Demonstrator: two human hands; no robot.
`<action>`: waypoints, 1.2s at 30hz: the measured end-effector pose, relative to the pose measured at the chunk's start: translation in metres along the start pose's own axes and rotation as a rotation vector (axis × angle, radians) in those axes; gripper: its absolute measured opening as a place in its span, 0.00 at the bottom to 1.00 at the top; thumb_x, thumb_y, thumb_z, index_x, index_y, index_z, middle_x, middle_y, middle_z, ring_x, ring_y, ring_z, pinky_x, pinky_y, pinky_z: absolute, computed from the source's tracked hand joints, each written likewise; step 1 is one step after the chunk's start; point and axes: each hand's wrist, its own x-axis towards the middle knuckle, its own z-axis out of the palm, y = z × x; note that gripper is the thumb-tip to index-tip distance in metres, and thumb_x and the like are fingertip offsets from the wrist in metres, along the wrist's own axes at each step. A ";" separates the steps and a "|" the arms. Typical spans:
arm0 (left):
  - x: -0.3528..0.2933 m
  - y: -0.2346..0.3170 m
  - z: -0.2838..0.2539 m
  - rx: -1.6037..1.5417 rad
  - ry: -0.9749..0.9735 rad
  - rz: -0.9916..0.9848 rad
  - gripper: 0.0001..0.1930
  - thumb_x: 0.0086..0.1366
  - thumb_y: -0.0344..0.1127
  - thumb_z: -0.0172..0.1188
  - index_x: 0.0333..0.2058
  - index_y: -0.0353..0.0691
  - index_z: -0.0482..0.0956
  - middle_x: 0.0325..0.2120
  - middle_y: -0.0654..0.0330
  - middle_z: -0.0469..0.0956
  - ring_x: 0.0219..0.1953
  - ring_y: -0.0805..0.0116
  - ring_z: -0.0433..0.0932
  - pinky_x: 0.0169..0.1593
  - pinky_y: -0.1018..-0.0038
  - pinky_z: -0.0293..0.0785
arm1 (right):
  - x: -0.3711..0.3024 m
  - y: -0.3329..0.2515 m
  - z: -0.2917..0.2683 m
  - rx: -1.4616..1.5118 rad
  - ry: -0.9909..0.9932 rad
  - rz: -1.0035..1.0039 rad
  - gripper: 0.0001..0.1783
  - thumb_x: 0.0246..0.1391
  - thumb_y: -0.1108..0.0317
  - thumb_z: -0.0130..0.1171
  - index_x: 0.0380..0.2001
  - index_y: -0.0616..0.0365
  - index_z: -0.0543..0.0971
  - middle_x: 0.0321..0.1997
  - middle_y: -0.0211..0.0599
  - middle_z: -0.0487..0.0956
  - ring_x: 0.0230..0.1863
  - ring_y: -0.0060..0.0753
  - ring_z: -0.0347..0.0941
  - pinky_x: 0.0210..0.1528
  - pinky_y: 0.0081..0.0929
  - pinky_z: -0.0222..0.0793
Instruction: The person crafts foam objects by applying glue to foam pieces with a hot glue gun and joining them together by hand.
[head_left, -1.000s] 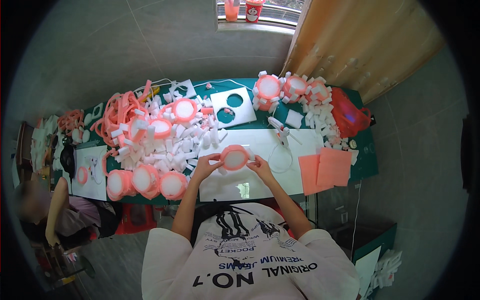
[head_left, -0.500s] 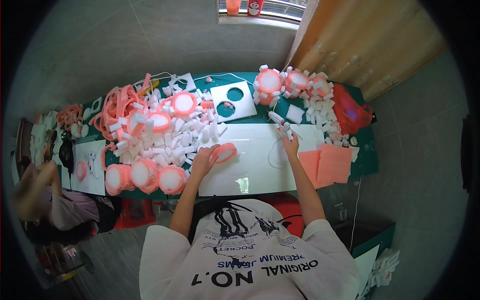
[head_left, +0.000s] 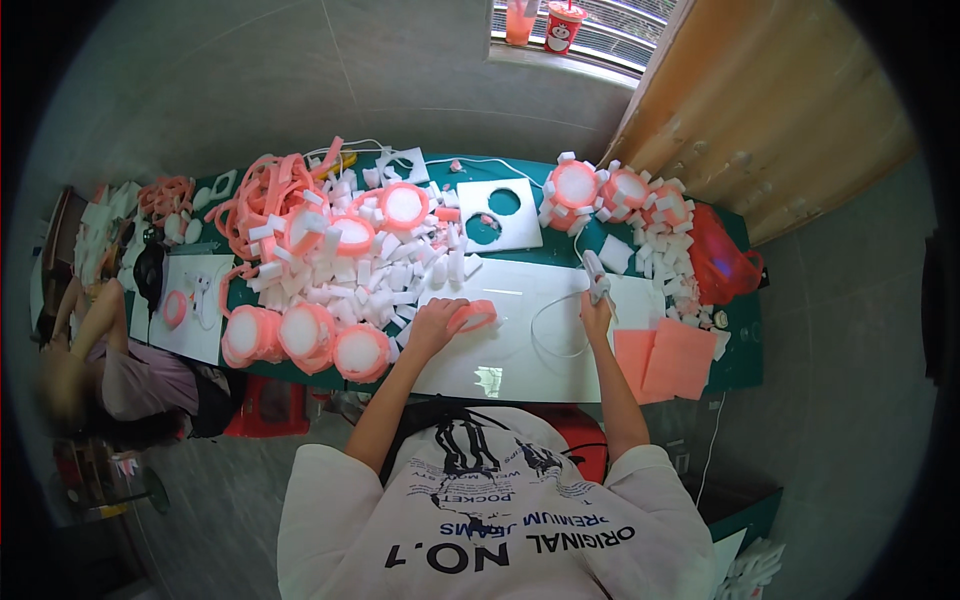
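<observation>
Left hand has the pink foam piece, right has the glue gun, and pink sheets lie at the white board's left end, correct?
No: the head view shows the pink sheets at the right end of the white board. Your left hand has the pink foam piece, your right hand the glue gun.

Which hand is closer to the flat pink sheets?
Right. The right hand, holding a gun-shaped tool, is just left of the pink sheets; the left hand, holding a pink round piece, is much farther left.

Windowsill [head_left: 562, 62] and tan curtain [head_left: 770, 110]
An orange cup [head_left: 519, 24] and red cup [head_left: 562, 30] stand on the windowsill; a red bag [head_left: 722, 258] lies at the table's [head_left: 738, 350] right edge.
</observation>
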 end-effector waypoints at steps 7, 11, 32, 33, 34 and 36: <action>0.001 0.001 -0.003 -0.187 -0.059 -0.174 0.18 0.47 0.30 0.56 0.40 0.40 0.69 0.29 0.53 0.71 0.34 0.55 0.69 0.39 0.67 0.64 | -0.078 -0.116 -0.040 0.263 -0.066 0.179 0.11 0.43 0.66 0.55 0.27 0.64 0.73 0.14 0.35 0.70 0.13 0.24 0.67 0.16 0.22 0.61; 0.008 -0.006 0.006 -0.167 0.058 -0.097 0.22 0.44 0.29 0.59 0.42 0.38 0.69 0.27 0.54 0.71 0.33 0.57 0.68 0.38 0.69 0.64 | -0.103 -0.123 -0.042 0.443 -0.302 0.151 0.10 0.44 0.66 0.56 0.27 0.63 0.73 0.13 0.27 0.69 0.11 0.16 0.62 0.13 0.16 0.56; 0.002 -0.011 0.016 -0.159 -0.001 -0.161 0.17 0.41 0.31 0.60 0.35 0.39 0.75 0.26 0.55 0.73 0.32 0.57 0.68 0.38 0.69 0.65 | -0.144 -0.110 0.016 0.208 -0.386 0.029 0.16 0.38 0.63 0.59 0.25 0.66 0.72 0.19 0.40 0.73 0.21 0.29 0.70 0.24 0.26 0.64; 0.002 -0.011 0.016 -0.160 -0.001 -0.161 0.17 0.41 0.31 0.60 0.35 0.39 0.75 0.26 0.55 0.73 0.32 0.57 0.68 0.38 0.69 0.65 | -0.143 -0.110 0.016 0.196 -0.395 0.019 0.16 0.37 0.63 0.59 0.25 0.66 0.71 0.19 0.40 0.73 0.22 0.29 0.70 0.25 0.26 0.64; 0.002 -0.011 0.016 -0.159 -0.008 -0.169 0.17 0.41 0.32 0.60 0.35 0.39 0.75 0.26 0.55 0.73 0.32 0.58 0.68 0.38 0.69 0.65 | -0.142 -0.112 0.017 0.196 -0.395 0.019 0.16 0.37 0.63 0.59 0.25 0.66 0.71 0.19 0.40 0.73 0.22 0.29 0.70 0.25 0.26 0.64; 0.002 -0.010 0.017 -0.159 -0.016 -0.175 0.17 0.41 0.32 0.61 0.35 0.39 0.75 0.26 0.55 0.73 0.32 0.58 0.68 0.38 0.69 0.65 | -0.141 -0.117 0.016 0.265 -0.392 0.040 0.15 0.37 0.63 0.59 0.24 0.65 0.71 0.18 0.39 0.73 0.21 0.29 0.71 0.25 0.26 0.65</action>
